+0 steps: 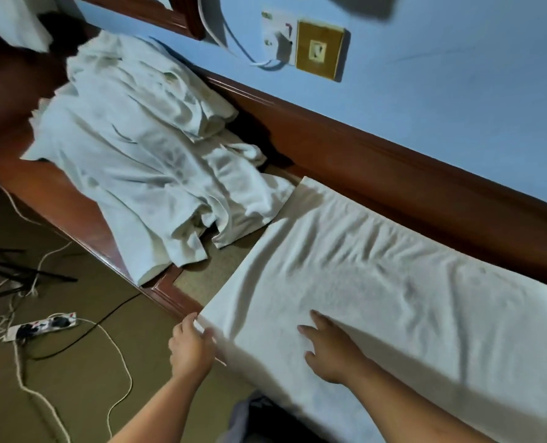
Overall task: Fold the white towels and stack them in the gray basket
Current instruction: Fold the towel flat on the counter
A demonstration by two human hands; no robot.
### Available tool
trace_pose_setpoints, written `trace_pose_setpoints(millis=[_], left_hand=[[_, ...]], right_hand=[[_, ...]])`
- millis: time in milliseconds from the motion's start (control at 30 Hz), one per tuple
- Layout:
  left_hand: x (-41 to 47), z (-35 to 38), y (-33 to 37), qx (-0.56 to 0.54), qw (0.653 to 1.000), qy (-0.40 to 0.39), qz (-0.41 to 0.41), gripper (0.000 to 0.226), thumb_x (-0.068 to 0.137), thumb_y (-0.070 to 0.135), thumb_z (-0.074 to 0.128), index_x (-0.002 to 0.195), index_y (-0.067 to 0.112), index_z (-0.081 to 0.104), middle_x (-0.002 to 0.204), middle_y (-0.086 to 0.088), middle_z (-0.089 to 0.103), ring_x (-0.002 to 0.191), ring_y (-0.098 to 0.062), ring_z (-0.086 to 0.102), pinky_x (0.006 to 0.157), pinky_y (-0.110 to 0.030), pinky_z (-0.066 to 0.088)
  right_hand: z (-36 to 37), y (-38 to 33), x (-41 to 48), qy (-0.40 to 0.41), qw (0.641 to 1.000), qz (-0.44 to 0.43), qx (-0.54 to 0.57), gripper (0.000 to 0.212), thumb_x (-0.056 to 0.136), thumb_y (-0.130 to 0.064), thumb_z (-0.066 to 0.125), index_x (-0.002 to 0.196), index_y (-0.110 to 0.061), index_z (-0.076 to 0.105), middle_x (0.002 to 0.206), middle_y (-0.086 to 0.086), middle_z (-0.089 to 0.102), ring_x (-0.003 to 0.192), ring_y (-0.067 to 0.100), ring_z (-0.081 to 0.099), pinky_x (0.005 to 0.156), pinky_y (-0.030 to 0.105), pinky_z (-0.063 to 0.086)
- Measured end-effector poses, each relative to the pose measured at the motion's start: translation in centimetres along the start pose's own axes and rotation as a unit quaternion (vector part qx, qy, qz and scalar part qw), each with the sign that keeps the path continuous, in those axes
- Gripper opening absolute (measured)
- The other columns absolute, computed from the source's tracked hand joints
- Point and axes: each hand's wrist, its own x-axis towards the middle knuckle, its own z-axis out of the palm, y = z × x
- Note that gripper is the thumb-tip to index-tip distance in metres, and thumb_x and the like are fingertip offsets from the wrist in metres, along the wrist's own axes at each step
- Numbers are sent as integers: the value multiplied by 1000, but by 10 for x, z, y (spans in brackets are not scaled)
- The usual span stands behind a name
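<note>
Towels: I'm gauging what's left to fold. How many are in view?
1 distinct: the flat towel, left hand pinching its corner, right hand resting on it. The crumpled heap beyond hides an uncountable few more.

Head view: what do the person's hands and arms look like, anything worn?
The left hand and right hand are bare: no gloves, rings, watch or bracelet visible. The left forearm and right forearm are uncovered to the frame's edge; no sleeves show.

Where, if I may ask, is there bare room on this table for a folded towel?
Clearest: the olive tabletop wedge between the crumpled towel pile and the spread towel, along the wooden front edge. Elsewhere towels crowd it; the left hand and right hand occupy the near corner.
</note>
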Motion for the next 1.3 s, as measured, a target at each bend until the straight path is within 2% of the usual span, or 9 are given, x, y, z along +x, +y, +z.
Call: trace_pose_setpoints(millis=[133,300,500,667,800,900,1000,1133,1300], left_hand=[[14,-13,3,-53,996,-28,-61,49,90,37,69,132,27,46,123,-4,60,118,-31,51,97,-42,40],[46,-37,-11,-12,997,-70,6,14,95,37,60,85,29,54,81,10,64,84,-18,59,92,-41,45],[54,-38,-24,-55,995,-83,-2,13,94,37,59,89,30,49,80,7,64,83,-21,58,90,-42,38],[61,-50,-32,62,986,-128,88,21,92,47,61,83,33,50,88,11,58,94,-19,50,82,-39,33],[56,-62,-29,97,965,-118,212,22,88,41,62,77,29,47,78,9,57,87,-19,55,80,-37,33],[50,-62,-29,76,949,-150,267,16,88,32,63,84,24,50,76,7,57,77,-17,57,68,-34,38],[46,-59,-33,73,940,-185,277,14,88,28,62,91,20,52,83,6,57,74,-14,54,63,-30,39],[33,-52,-35,84,930,-210,289,11,85,19,59,90,22,50,84,6,57,76,-14,54,66,-34,42],[-12,-29,-13,110,932,-157,308,16,76,16,50,75,25,38,75,5,50,69,-17,49,59,-43,41]], right_hand=[[2,-29,9,-30,999,19,-25,63,100,-38,46,158,-31,22,168,2,-5,154,21,2,123,34,16],[-3,-55,27,-17,996,69,-52,58,99,-36,45,155,-29,28,165,7,8,149,29,21,117,38,30],[-11,-88,54,29,989,83,-115,47,96,-30,48,141,-20,41,141,9,35,121,30,49,99,38,45],[-16,-133,87,46,988,-41,-143,68,94,-15,52,155,-24,21,161,7,11,136,33,36,105,42,41],[-20,-167,112,19,963,-155,-218,91,86,8,50,158,-33,12,167,1,-7,132,34,40,94,42,43],[-25,-180,120,11,960,-158,-230,70,91,3,46,152,-26,30,164,9,7,130,38,44,94,44,43],[-27,-172,122,63,957,-139,-247,31,96,-10,43,126,-14,52,135,15,39,108,41,56,75,41,38],[-35,-139,106,103,951,-100,-274,27,94,-10,45,115,-13,61,125,15,46,99,38,60,70,38,32],[-33,-85,55,136,959,-55,-242,24,95,-14,44,113,-14,60,115,13,45,101,37,55,71,38,29]])
